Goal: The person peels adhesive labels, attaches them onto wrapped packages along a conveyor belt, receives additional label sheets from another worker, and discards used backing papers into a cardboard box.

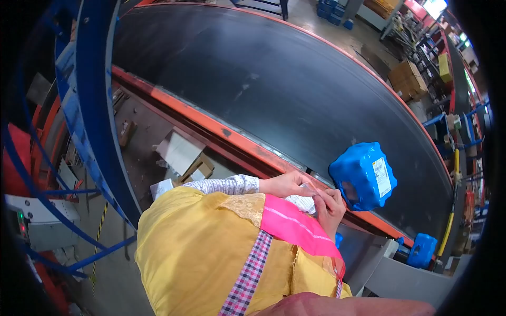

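My left hand [285, 184], below a white-and-grey patterned sleeve, reaches in from the left with its fingers pinched together. Close against it, my right hand [330, 208] has its fingers curled in. Between the fingertips shows a thin, pale, translucent piece [307, 186], too small to name. Just under both hands lies a white sheet with printed lines [302, 204], partly hidden by them; whether they grip it I cannot make out. Beside my right hand a blue wrapped pack [362, 176] with a white label [381, 178] sits on the conveyor's near edge.
A wide black conveyor belt [253, 89] with orange side rails [211, 122] runs across in front. At the left rises a blue steel frame [97, 105]. Another blue pack [421, 250] is at the lower right; cardboard [197, 167] lies under the belt's side.
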Tool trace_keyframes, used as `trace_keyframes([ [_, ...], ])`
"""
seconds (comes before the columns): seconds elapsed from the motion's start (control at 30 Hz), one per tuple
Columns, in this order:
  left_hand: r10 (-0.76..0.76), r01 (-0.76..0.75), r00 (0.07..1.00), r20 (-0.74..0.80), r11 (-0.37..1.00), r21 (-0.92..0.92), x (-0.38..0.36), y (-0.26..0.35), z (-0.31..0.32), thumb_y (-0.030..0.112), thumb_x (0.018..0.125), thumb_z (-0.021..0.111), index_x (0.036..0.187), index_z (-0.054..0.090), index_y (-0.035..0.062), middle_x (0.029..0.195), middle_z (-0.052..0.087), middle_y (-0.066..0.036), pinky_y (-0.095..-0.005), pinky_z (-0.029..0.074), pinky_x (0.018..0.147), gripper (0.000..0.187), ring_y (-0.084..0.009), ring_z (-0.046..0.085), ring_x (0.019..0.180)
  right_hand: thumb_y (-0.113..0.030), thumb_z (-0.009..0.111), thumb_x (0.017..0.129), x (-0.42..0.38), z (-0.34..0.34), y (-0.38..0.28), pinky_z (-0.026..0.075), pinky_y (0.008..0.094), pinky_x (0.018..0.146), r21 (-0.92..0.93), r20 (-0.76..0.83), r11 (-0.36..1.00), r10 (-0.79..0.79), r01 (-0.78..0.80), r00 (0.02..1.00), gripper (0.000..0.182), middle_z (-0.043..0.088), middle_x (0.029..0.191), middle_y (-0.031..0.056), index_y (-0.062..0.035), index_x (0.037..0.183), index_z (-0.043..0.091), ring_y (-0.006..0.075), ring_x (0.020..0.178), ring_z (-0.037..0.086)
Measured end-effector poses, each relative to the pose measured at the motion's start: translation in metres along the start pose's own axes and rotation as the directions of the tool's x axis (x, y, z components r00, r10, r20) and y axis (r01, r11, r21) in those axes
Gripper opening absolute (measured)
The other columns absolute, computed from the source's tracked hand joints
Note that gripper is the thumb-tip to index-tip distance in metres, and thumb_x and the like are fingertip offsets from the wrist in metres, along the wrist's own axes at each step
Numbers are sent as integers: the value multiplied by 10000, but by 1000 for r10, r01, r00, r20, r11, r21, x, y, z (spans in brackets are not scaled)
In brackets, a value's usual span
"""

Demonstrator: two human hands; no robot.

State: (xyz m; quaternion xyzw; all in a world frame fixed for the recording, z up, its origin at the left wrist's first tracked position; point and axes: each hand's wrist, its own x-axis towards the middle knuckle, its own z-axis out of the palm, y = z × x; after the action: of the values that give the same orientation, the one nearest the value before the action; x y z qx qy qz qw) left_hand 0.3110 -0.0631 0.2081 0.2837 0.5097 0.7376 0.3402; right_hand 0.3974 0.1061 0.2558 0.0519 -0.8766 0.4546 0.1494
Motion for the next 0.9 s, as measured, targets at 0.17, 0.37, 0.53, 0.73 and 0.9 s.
trace_keyframes([
  [0.17,-49,71,988,-147,986,150,-9,27,30,126,843,660,929,674,-19,798,674,-29,-231,475,643,169,-58,593,741,-33,656,785,-7,-18,-10,438,294,577,26,-62,998,-53,55,997,148,592,785,110,4,928,673,215,685,578],
  [0.37,-22,-100,729,-684,985,-139,-24,28,1,224,936,531,899,616,-5,837,628,-70,-242,497,604,247,-113,605,691,61,559,810,-5,-34,-16,457,335,855,9,-337,986,-152,165,929,185,648,974,142,58,971,649,262,926,609],
  [0.53,45,-385,455,-889,911,-151,-47,22,-48,-11,865,563,1057,602,-51,938,635,-143,-281,534,710,200,-188,631,816,-74,508,929,-16,-59,19,477,265,811,264,-681,952,298,-155,669,280,642,1006,133,73,1162,561,159,875,609],
  [0.73,274,-284,590,-759,951,122,-53,53,-23,-131,724,512,1424,252,6,1309,441,-157,-316,457,920,759,-211,529,1116,-75,544,915,-33,-74,60,467,251,796,503,-648,863,419,-56,636,271,625,1019,89,68,1145,559,109,888,571],
  [0.9,183,-214,697,-693,976,43,-44,42,4,-40,811,580,1196,568,-33,1091,623,-141,-274,482,842,385,-167,604,952,-32,540,883,-41,-76,64,449,235,808,504,-618,859,428,-86,659,285,621,1020,78,63,1151,559,113,919,568],
])
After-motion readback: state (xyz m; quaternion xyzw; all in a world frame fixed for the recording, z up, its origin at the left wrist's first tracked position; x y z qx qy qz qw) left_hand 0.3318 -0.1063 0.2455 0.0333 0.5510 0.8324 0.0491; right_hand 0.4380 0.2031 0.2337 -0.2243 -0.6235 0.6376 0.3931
